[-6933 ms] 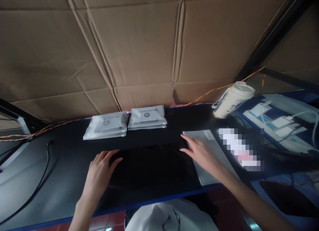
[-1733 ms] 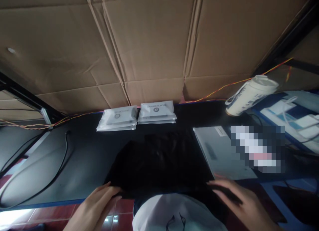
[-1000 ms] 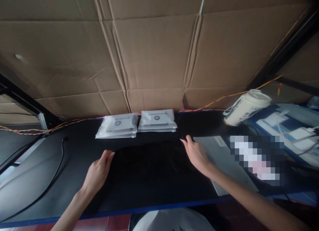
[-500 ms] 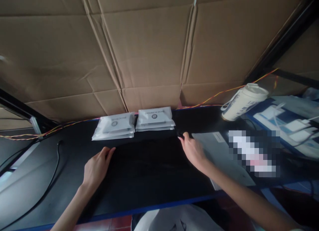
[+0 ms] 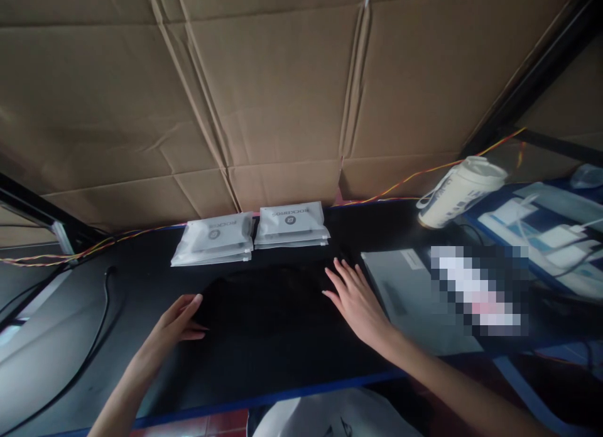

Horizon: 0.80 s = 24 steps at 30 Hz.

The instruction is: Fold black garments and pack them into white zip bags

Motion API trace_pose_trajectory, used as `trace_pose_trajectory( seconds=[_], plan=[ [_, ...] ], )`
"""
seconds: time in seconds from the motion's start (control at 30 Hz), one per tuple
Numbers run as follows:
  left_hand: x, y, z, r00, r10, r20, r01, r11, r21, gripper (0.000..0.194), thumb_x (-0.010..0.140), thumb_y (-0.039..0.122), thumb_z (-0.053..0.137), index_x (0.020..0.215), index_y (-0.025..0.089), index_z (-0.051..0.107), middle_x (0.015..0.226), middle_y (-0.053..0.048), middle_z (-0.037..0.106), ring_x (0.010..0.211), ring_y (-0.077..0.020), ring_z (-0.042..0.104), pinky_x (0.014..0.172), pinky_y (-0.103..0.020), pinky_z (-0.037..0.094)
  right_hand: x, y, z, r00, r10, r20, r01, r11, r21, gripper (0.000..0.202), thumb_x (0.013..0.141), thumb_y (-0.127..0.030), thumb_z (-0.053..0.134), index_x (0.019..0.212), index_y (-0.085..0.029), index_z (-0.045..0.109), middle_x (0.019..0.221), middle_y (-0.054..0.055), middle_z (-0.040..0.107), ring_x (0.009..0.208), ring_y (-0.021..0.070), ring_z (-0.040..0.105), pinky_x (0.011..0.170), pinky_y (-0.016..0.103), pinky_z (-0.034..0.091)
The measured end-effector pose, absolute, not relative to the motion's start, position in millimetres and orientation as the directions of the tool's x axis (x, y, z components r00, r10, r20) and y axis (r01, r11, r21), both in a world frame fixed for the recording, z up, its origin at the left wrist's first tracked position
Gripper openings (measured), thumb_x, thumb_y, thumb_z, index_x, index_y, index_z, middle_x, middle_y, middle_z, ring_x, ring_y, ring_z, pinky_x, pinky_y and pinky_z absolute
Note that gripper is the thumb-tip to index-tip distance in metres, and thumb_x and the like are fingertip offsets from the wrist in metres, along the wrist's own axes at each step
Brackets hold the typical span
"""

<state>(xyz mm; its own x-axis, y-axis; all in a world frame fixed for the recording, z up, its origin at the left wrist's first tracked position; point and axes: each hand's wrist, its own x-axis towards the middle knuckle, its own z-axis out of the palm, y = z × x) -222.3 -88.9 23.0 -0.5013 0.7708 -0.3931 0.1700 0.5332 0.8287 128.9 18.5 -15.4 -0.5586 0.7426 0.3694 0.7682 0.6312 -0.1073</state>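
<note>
A very dark, flat piece of what looks like cloth (image 5: 271, 299) lies on the black table (image 5: 264, 368); its outline is hard to make out. At its left edge is my left hand (image 5: 176, 324), with thumb and fingers apart and nothing seen between them. My right hand (image 5: 353, 292) rests palm down with fingers spread at the right edge of the dark piece. Just right of that hand lies a frosted flat bag (image 5: 414, 299) with a small label. Behind the dark piece sit two stacks of frosted zip bags, one left (image 5: 214, 239) and one right (image 5: 292, 225).
A cream tumbler (image 5: 461, 192) stands at the back right, near a white power strip with plugs (image 5: 556, 242). A blurred-out item (image 5: 478, 289) lies on the right. A black cable (image 5: 97, 336) curves along the left side. Cardboard (image 5: 282, 98) walls off the back.
My right hand has opened from a pinch and spread its fingers flat. The left hand has moved slightly down and left, and its fingers have parted.
</note>
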Motion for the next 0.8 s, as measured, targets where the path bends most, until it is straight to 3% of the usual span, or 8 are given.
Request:
trace_pose_trajectory(
  seconds=[0.1, 0.3, 0.43, 0.53, 0.67, 0.8],
  plan=[
    [-215.9, -88.2, 25.7, -0.518, 0.753, -0.406, 0.034, 0.492, 0.870, 0.040, 0.064, 0.049, 0.074, 0.087, 0.019, 0.063, 0.067, 0.001, 0.063, 0.057, -0.0169, 0.066, 0.056, -0.028, 0.059, 138.8, 22.1, -24.4, -0.571, 0.745, 0.345, 0.760, 0.639, -0.122, 0.044, 0.095, -0.035, 0.044, 0.131, -0.012, 0.051, 0.139, 0.019, 0.048, 0.129, 0.0314, 0.043, 0.104, 0.053, 0.038],
    [-224.7, -96.8, 20.2, -0.459, 0.789, -0.409, 0.042, 0.479, 0.877, 0.042, 0.059, 0.050, 0.078, 0.080, 0.015, 0.068, 0.072, 0.001, 0.061, 0.062, -0.0134, 0.062, 0.063, -0.024, 0.059, 158.7, 30.8, -20.6, -0.638, 0.706, 0.306, 0.722, 0.687, -0.081, 0.045, 0.097, -0.034, 0.041, 0.137, -0.014, 0.045, 0.142, 0.016, 0.045, 0.133, 0.0283, 0.039, 0.107, 0.054, 0.033],
    [-217.1, -98.5, 15.1, -0.558, 0.775, -0.296, 0.068, 0.398, 0.915, 0.049, 0.056, 0.050, 0.080, 0.090, 0.017, 0.067, 0.070, 0.002, 0.060, 0.060, -0.0131, 0.061, 0.059, -0.024, 0.058, 145.8, 20.8, -9.2, -0.593, 0.739, 0.321, 0.761, 0.644, -0.077, 0.044, 0.096, -0.035, 0.041, 0.132, -0.011, 0.050, 0.137, 0.018, 0.050, 0.129, 0.0307, 0.045, 0.108, 0.059, 0.027],
    [-209.4, -98.6, 14.2, -0.595, 0.769, -0.234, 0.101, 0.360, 0.927, 0.054, 0.056, 0.052, 0.078, 0.096, 0.018, 0.065, 0.068, 0.002, 0.060, 0.057, -0.0134, 0.060, 0.055, -0.026, 0.058, 115.3, 5.5, -0.6, -0.538, 0.772, 0.338, 0.785, 0.605, -0.132, 0.049, 0.097, -0.041, 0.036, 0.133, -0.010, 0.049, 0.139, 0.017, 0.048, 0.130, 0.0311, 0.043, 0.109, 0.059, 0.025],
    [-213.0, -101.5, 13.5, -0.574, 0.776, -0.262, 0.071, 0.366, 0.928, 0.061, 0.056, 0.050, 0.079, 0.104, 0.017, 0.062, 0.071, 0.002, 0.059, 0.059, -0.0130, 0.060, 0.057, -0.025, 0.058, 69.0, -13.7, -1.2, -0.467, 0.838, 0.283, 0.809, 0.534, -0.247, 0.075, 0.091, -0.061, 0.030, 0.137, -0.004, 0.042, 0.145, 0.022, 0.035, 0.135, 0.0357, 0.033, 0.109, 0.061, 0.022],
    [-219.5, -106.5, 10.7, -0.567, 0.777, -0.272, 0.018, 0.342, 0.939, 0.063, 0.055, 0.047, 0.082, 0.107, 0.018, 0.061, 0.070, 0.004, 0.057, 0.062, -0.0120, 0.059, 0.059, -0.020, 0.056, 49.7, -20.9, -11.7, -0.445, 0.866, 0.227, 0.803, 0.498, -0.328, 0.081, 0.088, -0.068, 0.026, 0.141, -0.008, 0.038, 0.149, 0.019, 0.028, 0.138, 0.0347, 0.026, 0.109, 0.061, 0.020]
  ],
)
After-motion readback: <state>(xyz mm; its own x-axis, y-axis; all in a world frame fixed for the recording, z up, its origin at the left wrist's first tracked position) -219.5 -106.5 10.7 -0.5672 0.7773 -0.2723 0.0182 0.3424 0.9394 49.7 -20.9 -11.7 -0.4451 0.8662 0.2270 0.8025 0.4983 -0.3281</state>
